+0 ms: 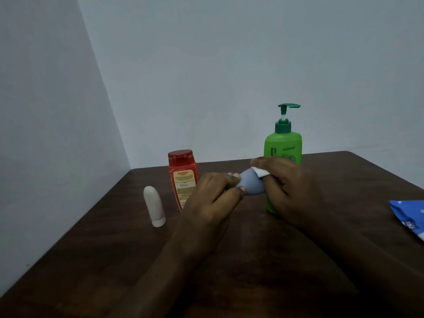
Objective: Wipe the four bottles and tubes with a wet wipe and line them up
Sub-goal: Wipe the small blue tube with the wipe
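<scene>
- Pale grey-blue walls meet in a corner behind a dark brown counter (pixel 96 249), on which all the things stand.
- At the centre, the fingers (pixel 236 177) of the left hand (pixel 213 198) pinch the narrow end of a small grey-blue tube (pixel 251 183), which is lifted above the counter, in front of the lower part of the green pump bottle (pixel 283 148).
- The right hand (pixel 291 189) is closed around the wide end of the tube, with a white wet wipe (pixel 329 172) pressed against it under the fingers.
- The long axis of the tube lies almost level, from left to right; the narrow end points to the person's left, and the wide end goes into the right hand.
- The step in hand seems to be the wiping of this tube; whether it is nearly clean cannot be told.
- The next move probably asks to turn the tube between the fingers so that the wipe reaches the hidden side, and then to stand it in the row.
- A white tube (pixel 154 206) stands upright on the left, a red bottle (pixel 183 177) just behind the left hand, and the green pump bottle on the right.
- A blue wipe packet (pixel 408 216) lies at the right edge, well apart from the hands.
</scene>
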